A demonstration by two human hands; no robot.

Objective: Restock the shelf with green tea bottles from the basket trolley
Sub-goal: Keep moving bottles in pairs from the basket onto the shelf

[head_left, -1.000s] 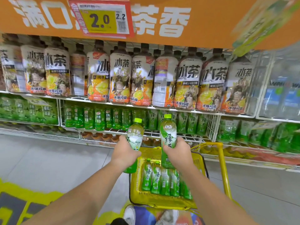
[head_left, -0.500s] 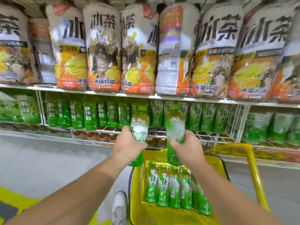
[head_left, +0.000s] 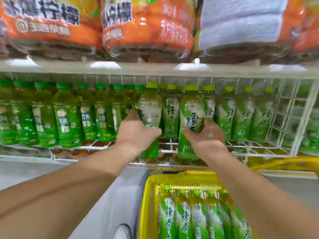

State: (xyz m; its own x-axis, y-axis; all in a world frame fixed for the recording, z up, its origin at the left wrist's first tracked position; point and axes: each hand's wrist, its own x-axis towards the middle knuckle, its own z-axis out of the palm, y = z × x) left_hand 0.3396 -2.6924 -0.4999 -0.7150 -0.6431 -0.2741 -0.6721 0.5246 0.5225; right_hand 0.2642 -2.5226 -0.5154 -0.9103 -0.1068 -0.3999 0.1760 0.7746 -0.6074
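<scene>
Bottles held, frame centre: 2, left hand point(head_left: 136, 133) wraps left bottle point(head_left: 150, 109), right hand point(head_left: 205, 137) wraps right bottle point(head_left: 189, 111). Basket point(head_left: 146, 204), lower right: at least 5 bottles point(head_left: 183, 216) counted

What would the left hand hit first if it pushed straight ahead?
Its bottle leads, so that would likely touch the shelved bottles directly behind before the left hand met anything. The bottle's base hangs below the wire shelf edge, which might catch first; depth is unclear.

A lime-capped green tea bottle point(head_left: 150, 107) is held upright in the left hand point(head_left: 136, 133), a second bottle point(head_left: 190, 111) in the right hand point(head_left: 207, 135), both before the row point(head_left: 241, 116) on the wire shelf point(head_left: 241, 146). In the yellow basket trolley point(head_left: 148, 204), near right, more bottles point(head_left: 183, 216) lie side by side.
</scene>
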